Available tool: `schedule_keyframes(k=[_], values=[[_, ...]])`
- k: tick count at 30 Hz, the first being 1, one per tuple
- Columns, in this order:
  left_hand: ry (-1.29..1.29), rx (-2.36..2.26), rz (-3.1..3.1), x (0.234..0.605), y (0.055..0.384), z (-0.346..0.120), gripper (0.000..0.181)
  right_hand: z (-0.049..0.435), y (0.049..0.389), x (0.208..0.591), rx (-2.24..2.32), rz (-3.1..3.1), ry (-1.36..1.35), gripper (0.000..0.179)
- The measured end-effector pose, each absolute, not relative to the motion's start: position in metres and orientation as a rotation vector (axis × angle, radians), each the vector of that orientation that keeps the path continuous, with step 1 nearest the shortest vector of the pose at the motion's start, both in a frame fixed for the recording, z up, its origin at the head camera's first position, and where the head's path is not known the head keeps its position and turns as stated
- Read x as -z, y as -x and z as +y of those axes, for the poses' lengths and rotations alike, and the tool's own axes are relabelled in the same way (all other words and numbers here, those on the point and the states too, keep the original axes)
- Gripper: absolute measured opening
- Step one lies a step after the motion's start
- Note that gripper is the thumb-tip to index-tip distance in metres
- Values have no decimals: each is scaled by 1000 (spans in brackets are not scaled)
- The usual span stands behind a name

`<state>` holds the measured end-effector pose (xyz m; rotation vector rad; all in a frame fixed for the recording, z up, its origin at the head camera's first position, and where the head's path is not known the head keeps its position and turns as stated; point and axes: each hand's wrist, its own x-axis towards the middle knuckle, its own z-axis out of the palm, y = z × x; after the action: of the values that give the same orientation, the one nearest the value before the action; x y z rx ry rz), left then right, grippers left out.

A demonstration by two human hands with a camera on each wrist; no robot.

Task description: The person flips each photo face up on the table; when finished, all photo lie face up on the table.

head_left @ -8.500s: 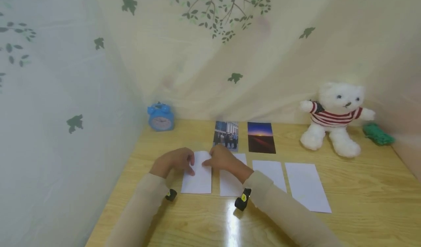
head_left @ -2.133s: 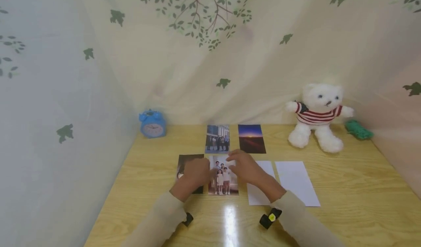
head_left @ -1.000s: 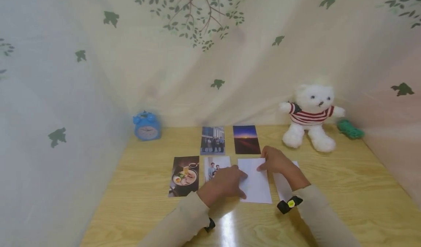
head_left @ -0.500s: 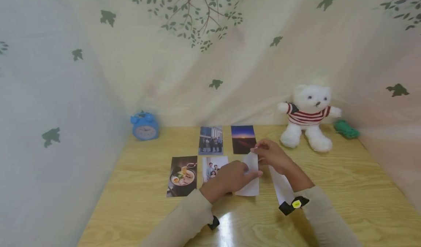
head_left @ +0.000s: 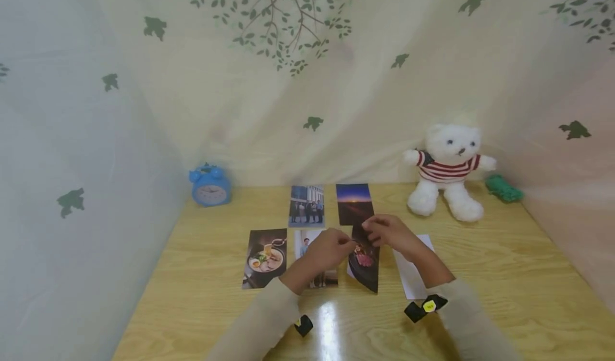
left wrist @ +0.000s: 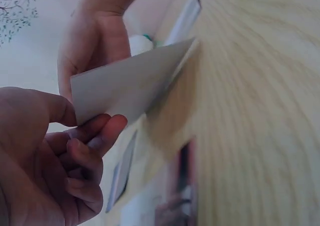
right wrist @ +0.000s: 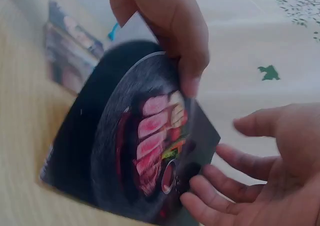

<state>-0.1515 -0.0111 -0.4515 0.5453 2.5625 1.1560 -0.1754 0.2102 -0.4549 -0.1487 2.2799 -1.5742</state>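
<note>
A photo card of sliced meat on a dark plate (head_left: 364, 265) stands tilted off the table, its picture side facing right. My left hand (head_left: 323, 253) pinches its edge between thumb and fingers; the white back (left wrist: 122, 83) shows in the left wrist view. At the other edge is my right hand (head_left: 397, 237), thumb held apart and fingertips touching or close to the card (right wrist: 150, 131) in the right wrist view. Under my left forearm lies a family photo (head_left: 304, 238), partly hidden. A ramen photo (head_left: 265, 258) lies left of it. Partly behind my right wrist is a white-backed card (head_left: 410, 273).
At the back of the wooden table (head_left: 202, 318) lie a group photo (head_left: 306, 206) and a sunset photo (head_left: 354, 203). A blue alarm clock (head_left: 210, 186) stands back left. A white teddy bear (head_left: 447, 171) and a green bundle (head_left: 503, 188) are back right.
The ramen and family photos were turned picture side up. The third card was lifted from its white-side-up position and flipped, showing meat. My left hand now pinches it; my right fingers have spread.
</note>
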Motion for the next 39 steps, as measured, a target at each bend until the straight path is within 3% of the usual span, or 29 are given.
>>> schedule_keyframes(k=[7,17,22,31,36,39], values=[[-462,-851,2668,465,147,-10,57,199,168,470,1248,2533,397,29],[-521,-502,2772,464,141,-2,56,191,159,476,1084,2723,566,44],[-562,-462,2822,461,138,7,56,226,160,469,1219,2729,462,42],[-990,-367,2844,456,125,54,21,316,163,452,841,2767,315,60],[-1144,-165,2854,461,119,87,46,328,164,451,760,2791,284,62],[-1168,-94,2837,462,118,101,51,330,165,454,768,2796,281,60]])
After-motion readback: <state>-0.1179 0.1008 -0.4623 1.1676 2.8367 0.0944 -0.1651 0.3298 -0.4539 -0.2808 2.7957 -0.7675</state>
